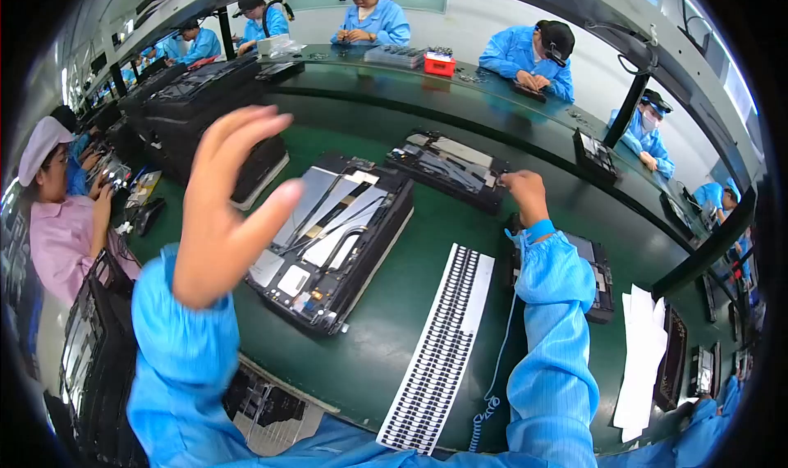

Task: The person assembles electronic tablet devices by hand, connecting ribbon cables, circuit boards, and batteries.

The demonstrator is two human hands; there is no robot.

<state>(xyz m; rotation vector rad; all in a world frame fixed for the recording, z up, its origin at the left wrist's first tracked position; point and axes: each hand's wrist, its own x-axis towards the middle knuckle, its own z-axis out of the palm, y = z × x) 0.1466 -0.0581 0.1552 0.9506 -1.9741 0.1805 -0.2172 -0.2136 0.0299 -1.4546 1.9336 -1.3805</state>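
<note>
My left hand (230, 210) is raised at the left, fingers spread with nothing between them. Below and right of it lies a stack of black trays, with an opened tablet-like device (353, 214) showing grey panels, black ribbon cables and a circuit board. Farther back sits a similar opened device (451, 160) in a black tray. At its right end is my right hand (526, 191), fingers curled together at the corner; whatever they pinch is hidden. A blue wrist strap (539, 229) circles my right wrist. Nearer me, a white sheet (443, 345) carries rows of small black-and-white stickers.
Another device (601, 279) lies partly under my right forearm. A coiled blue cord (483, 425) hangs beside the sticker sheet. White papers (640, 361) lie at the right. Tall black tray stacks (189, 123) stand at the left. Co-workers sit across a raised shelf (361, 82).
</note>
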